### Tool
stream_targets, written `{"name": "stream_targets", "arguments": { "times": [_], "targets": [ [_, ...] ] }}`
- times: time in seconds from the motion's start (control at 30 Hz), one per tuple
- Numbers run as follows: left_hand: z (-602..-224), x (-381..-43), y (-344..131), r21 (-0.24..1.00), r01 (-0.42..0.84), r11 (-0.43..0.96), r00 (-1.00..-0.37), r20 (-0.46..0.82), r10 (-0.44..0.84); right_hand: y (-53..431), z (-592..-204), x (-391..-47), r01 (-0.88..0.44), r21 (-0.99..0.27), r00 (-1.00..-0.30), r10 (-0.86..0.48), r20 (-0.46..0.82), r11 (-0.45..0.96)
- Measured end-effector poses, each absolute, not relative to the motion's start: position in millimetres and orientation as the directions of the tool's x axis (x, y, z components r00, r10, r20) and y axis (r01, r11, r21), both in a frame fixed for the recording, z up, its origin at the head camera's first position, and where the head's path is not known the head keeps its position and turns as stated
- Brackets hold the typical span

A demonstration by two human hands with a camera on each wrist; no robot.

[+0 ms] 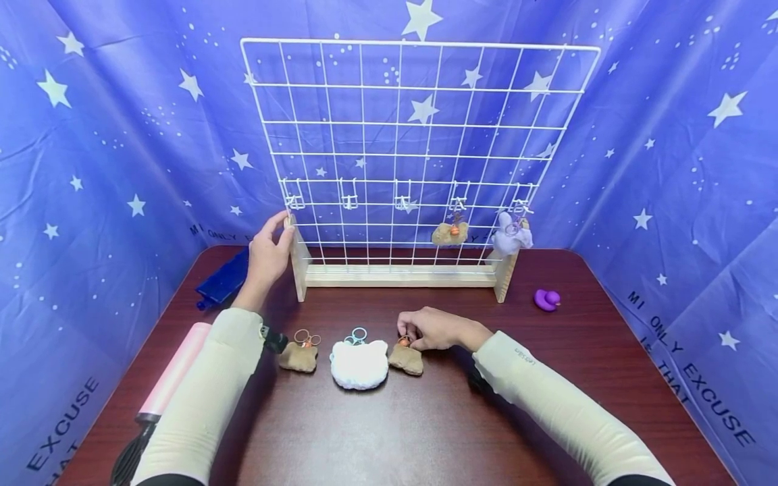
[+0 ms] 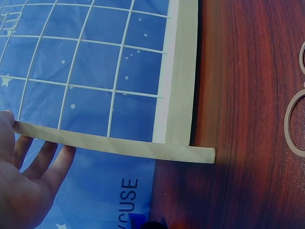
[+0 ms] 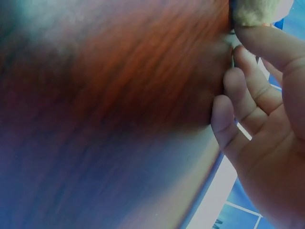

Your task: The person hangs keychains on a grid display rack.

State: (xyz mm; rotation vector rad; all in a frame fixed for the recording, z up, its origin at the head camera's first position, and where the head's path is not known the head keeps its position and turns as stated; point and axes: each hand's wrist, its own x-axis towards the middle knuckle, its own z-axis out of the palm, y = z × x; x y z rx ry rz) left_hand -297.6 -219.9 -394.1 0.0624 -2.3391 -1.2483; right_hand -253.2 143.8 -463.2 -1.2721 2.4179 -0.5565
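"What does the right hand (image 1: 440, 329) hide?"
"The top of the small brown plush keychain (image 1: 406, 361), partly."
"And the wrist views?"
"The right one blurs the dark red wooden bench (image 3: 119, 62); in the left, two thin tan rings (image 2: 287, 124) run off the right edge."
"The lettering (image 1: 525, 356) on the cream right sleeve (image 1: 565, 398)?"
"Too small to read."

left hand (image 1: 269, 248) is raised, right hand (image 1: 435, 329) curled.

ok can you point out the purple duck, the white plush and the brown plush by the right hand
Purple duck (image 1: 544, 301): head view, on its body
White plush (image 1: 359, 366): head view, on its furry middle
Brown plush (image 1: 406, 360) by the right hand (image 1: 436, 329): head view, on its furry body
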Motion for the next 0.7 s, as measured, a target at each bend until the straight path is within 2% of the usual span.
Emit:
{"name": "stream_targets", "arguments": {
  "times": [0.27, 0.7],
  "targets": [
    [-393.3, -296.9, -220.9, 0.794, 0.190, 0.577, -0.882, 0.396, -0.255, 150.2, -464.6, -253.3, -0.651, -0.572, -0.563, -0.823, -0.077, 0.499],
    [-396.0, -298.7, -223.0, 0.787, 0.201, 0.583, -0.878, 0.409, -0.249, 153.8, -467.8, -254.1, -0.688, -0.522, -0.599, -0.801, 0.016, 0.504]
  ]
}}
